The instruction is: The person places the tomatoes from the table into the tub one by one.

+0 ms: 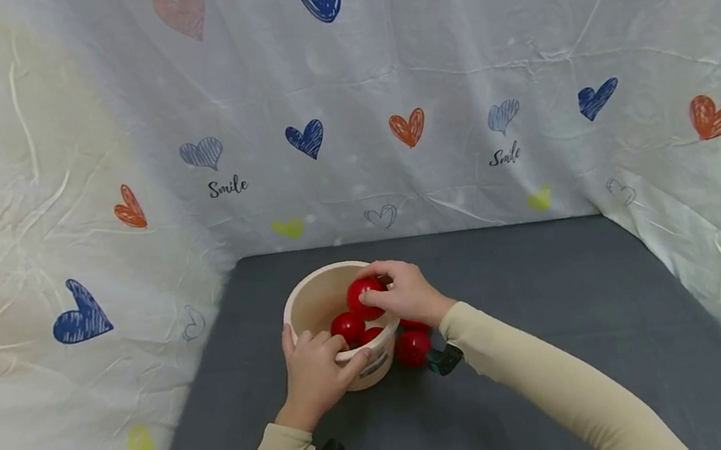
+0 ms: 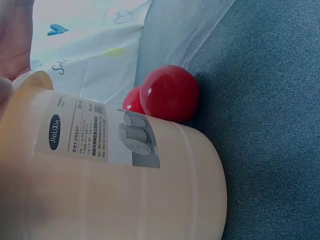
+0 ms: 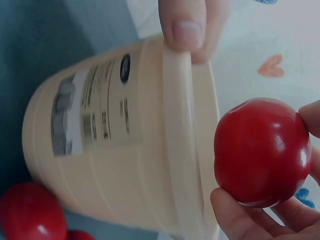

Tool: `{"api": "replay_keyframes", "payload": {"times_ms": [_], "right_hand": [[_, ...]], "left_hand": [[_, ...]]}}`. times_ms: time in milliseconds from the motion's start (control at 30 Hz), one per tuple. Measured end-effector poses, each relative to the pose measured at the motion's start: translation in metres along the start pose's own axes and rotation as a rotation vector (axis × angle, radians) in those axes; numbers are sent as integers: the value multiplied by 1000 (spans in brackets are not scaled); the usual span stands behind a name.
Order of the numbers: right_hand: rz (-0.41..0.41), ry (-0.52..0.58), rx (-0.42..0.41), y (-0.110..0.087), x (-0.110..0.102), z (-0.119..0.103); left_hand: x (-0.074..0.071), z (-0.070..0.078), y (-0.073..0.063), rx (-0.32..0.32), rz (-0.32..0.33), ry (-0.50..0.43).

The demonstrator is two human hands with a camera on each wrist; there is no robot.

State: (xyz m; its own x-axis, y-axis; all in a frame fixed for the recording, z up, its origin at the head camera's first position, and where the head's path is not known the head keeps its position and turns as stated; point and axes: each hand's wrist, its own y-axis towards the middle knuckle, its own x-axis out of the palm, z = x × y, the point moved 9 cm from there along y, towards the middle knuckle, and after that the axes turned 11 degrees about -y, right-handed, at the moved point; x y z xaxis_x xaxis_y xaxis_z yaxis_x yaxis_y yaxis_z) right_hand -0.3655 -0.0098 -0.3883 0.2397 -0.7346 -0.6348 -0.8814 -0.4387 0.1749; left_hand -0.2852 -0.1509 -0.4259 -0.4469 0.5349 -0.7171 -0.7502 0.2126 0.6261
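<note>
Where one bucket (image 1: 318, 297) stands, five red fruits (image 1: 363, 297) show.

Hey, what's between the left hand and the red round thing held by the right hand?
In the head view, another red round thing lies there, inside the bucket, with one more partly hidden beside it.

The bucket (image 1: 313, 305) partly hides a red ball (image 1: 371, 335) inside; the near edge of the table (image 1: 516, 271) is cut off
</note>
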Motion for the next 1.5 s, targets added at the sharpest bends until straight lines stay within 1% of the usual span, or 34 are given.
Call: {"api": "replay_keyframes", "payload": {"times_ms": [267,533,900,1167,1300,1500], "right_hand": [[-24,-52,-25,5,20,-10],[-45,-82,-43,5,29,-14],[-34,-101,-49,4,31,-11],[2,-83,-6,3,29,-8],[-9,-79,-14,2,31,-9],[-23,-65,-5,-1,31,-8]], "left_hand": [[-2,3,0,19,15,-8],[-1,1,-1,25,24,-11],[1,2,-1,18,13,-15],[2,1,0,-2,4,-11],[2,0,0,-4,8,-5],[2,0,1,-11,6,-1]]}}
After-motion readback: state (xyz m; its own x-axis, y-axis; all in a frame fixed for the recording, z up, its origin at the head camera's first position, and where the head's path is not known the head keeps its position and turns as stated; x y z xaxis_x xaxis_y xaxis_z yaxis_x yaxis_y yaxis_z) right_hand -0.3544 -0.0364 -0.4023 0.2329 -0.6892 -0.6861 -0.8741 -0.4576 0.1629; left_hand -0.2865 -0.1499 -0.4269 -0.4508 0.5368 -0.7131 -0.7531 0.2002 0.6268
